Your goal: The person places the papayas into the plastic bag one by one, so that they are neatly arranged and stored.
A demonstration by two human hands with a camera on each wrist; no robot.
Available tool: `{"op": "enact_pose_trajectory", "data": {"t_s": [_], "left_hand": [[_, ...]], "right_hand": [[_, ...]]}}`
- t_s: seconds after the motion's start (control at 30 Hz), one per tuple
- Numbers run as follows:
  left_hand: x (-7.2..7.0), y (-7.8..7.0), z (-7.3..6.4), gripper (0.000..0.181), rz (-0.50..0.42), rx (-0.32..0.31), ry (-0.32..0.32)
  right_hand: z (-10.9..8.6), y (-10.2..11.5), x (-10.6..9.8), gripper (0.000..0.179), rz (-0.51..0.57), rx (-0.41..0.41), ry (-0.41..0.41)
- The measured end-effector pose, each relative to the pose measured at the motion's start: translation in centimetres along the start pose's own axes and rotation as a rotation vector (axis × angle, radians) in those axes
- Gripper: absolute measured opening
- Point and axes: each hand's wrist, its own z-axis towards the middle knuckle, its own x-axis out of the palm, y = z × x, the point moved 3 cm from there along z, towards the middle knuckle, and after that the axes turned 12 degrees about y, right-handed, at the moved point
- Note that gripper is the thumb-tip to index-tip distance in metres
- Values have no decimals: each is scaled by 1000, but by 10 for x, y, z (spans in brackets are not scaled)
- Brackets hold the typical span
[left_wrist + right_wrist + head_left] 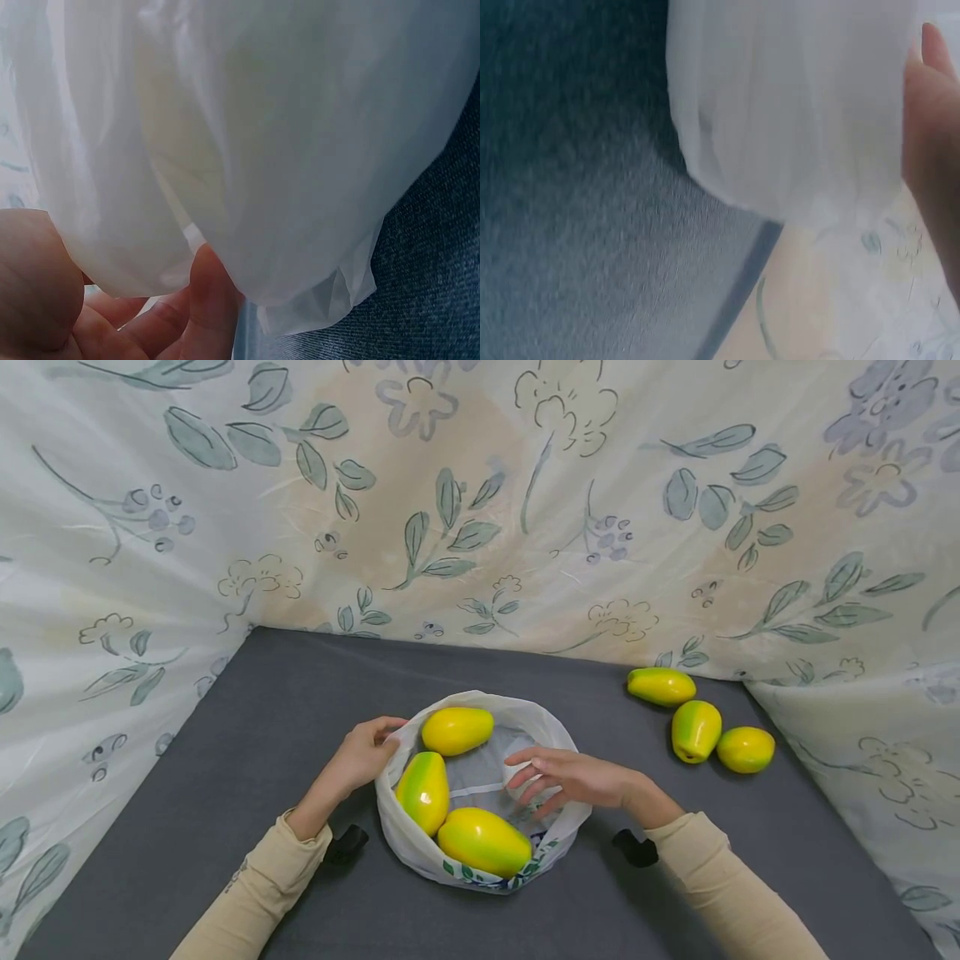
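A white plastic bag [393,839] stands with its mouth spread wide and its rim folded into a round edge. Inside lie three glossy yellow-green papaya-like fruits: an upper one [457,731], a left one [423,793] and a lower one [484,842]. At the bag's left side, my left hand [365,752] pinches the rim between thumb and fingers; the left wrist view shows the fingers [210,292] against the thin plastic. Over the right part of the opening my right hand [581,777] reaches in, its fingers spread loosely and holding nothing.
Three more such fruits, a far one [662,687], a middle one [697,732] and a right one [746,750], lie at the back right of the dark grey table [315,685]. Floral curtains [480,527] hang behind and on both sides.
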Motion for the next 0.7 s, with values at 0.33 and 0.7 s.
{"op": "enact_pose_trajectory", "data": {"t_s": [0.33, 0.7], "left_hand": [[0, -1, 0, 36, 3, -21, 10], [1, -3, -1, 36, 4, -14, 7]], "right_hand": [[-29, 10, -20, 41, 45, -151, -46], [-58, 13, -38, 40, 131, -336, -187]]}}
